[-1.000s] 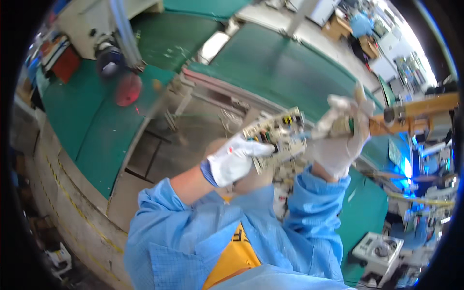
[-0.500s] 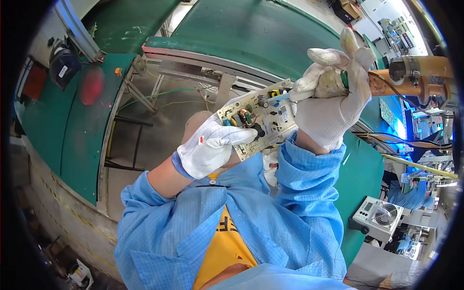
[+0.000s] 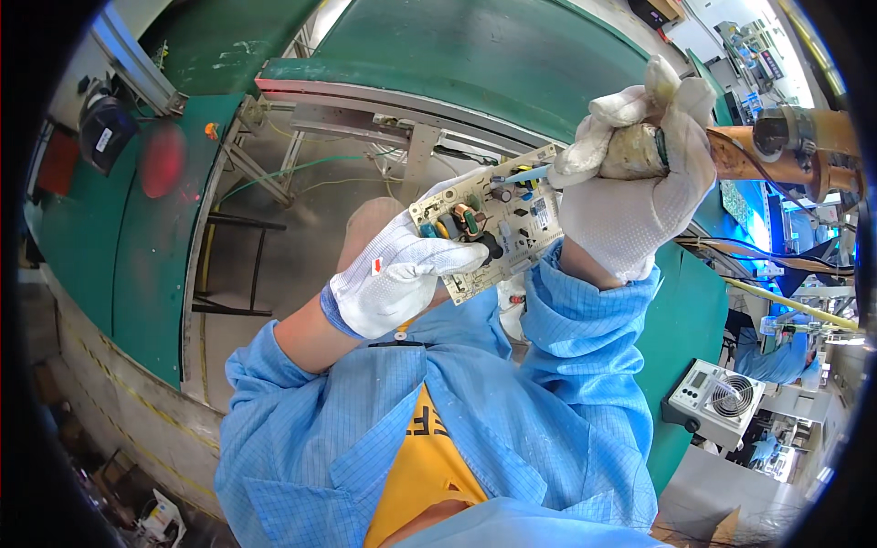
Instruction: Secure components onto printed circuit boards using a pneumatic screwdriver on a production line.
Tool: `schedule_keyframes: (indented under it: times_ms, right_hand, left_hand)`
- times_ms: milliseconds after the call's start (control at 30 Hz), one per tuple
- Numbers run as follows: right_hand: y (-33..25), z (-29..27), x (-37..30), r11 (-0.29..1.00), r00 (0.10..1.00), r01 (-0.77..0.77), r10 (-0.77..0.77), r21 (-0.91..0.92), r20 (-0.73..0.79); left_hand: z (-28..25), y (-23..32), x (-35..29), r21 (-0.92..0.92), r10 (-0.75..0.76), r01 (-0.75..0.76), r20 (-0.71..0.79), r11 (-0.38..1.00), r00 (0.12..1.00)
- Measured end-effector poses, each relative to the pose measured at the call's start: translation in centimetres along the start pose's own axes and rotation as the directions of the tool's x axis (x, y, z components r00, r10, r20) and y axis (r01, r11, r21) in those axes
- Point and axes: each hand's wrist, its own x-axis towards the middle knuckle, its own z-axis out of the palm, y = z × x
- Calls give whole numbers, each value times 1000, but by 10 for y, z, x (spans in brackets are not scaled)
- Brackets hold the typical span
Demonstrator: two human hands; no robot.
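Observation:
My left hand (image 3: 393, 269) wears a white glove and grips the left edge of a pale circuit board (image 3: 525, 239), thumb on its top face. Coils, capacitors and a dark round part stand on the board, which lies tilted in front of my chest. My right hand (image 3: 630, 192), also gloved, is closed round a dispensing tool (image 3: 632, 153) with a worn tan grip. A light-blue nozzle (image 3: 534, 173) points left from it, over the board's upper right corner near a yellow-and-black part. Whether its tip touches the board I cannot tell.
An orange-brown pipe (image 3: 742, 151) with metal clamps runs off right from the tool. Beyond the board lies a green conveyor belt (image 3: 438, 55). A white fan unit (image 3: 714, 402) sits on the green surface at right. A dark stool frame (image 3: 242, 265) stands at left.
My right hand and the tool have shifted slightly right, and the nozzle tip has moved up and right over the board. My left hand keeps its hold on the board.

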Motion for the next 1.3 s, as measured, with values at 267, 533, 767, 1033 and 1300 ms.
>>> schedule_keyframes:
  times_ms: [267, 533, 767, 1033, 1300]
  right_hand:
    - [-9, -3, 3, 989, 993, 67, -54, -130, 103]
    - [-6, -20, 13, 936, 968, -124, 42, 331, 247]
    - [-1, -27, 16, 999, 1000, 10, -8, -50, 29]
    - [-8, -13, 10, 960, 998, 32, -45, -278, -40]
    - [-2, -21, 16, 995, 998, 66, -64, 81, -18]
  left_hand:
    - [-5, 1, 2, 21, 12, -12, -1, 1000, 1000]
    - [-9, -6, -4, 201, 197, -215, 107, 956, 975]
    - [-3, -6, -11, 183, 224, -240, 103, 954, 969]
    - [0, -6, -11, 254, 220, -226, 51, 940, 974]
    - [-1, 5, -9, -138, -64, 62, -16, 988, 998]
